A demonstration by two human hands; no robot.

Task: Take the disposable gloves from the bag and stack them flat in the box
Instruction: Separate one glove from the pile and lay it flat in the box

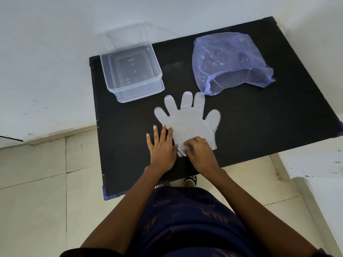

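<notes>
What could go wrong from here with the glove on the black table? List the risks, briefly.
1. The thin clear plastic glove is pinched only at its cuff by the right hand; lifted that way, its fingers may fold instead of lying flat.
2. The left hand presses its edge and could crease it.
3. The clear rectangular plastic box looks narrower than the spread glove, so it may buckle inside.

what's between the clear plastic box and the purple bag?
Head view: only bare black table top separates the clear plastic box from the translucent purple plastic bag; the flat clear disposable glove lies nearer the person.
</notes>
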